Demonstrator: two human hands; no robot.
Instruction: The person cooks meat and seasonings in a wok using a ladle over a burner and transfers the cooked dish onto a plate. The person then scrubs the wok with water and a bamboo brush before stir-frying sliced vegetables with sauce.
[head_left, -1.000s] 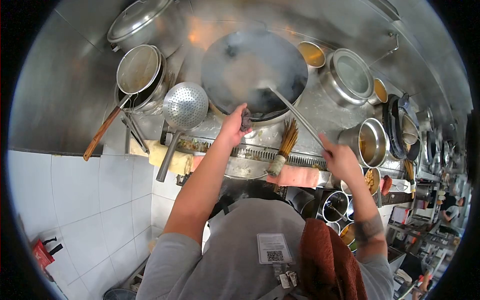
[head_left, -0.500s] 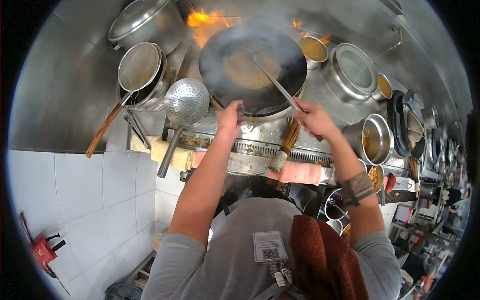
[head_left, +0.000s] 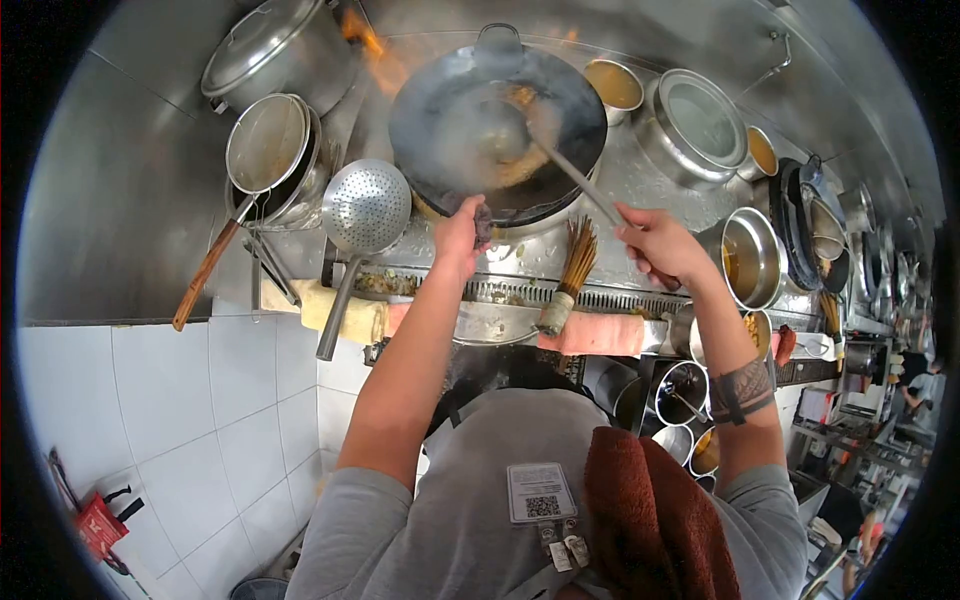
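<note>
A large dark wok (head_left: 425,135) sits on the burner, steam rising from brownish food (head_left: 518,168) inside it. My left hand (head_left: 458,238) is closed at the wok's near rim, with a dark, crumpled cloth (head_left: 482,222) between palm and metal. My right hand (head_left: 660,245) grips the handle of a ladle (head_left: 580,182), whose bowl is down in the wok, partly veiled by steam. Below the wok, between my forearms, a bamboo wok brush (head_left: 576,265) leans on the stove's front edge. A perforated skimmer (head_left: 366,207) lies left of my left hand.
Flames (head_left: 378,50) rise behind the wok's left side. A wooden-handled strainer (head_left: 268,145) rests over a pot at left, near a big lidded pot (head_left: 275,60). At right stand a cup of orange-brown liquid (head_left: 613,86), a water pot (head_left: 705,120) and a steel pot (head_left: 752,258).
My right hand has moved right, and the ladle bowl sits farther right in the wok. The food has shifted, and the wok's far handle now shows. My left hand stays at the rim.
</note>
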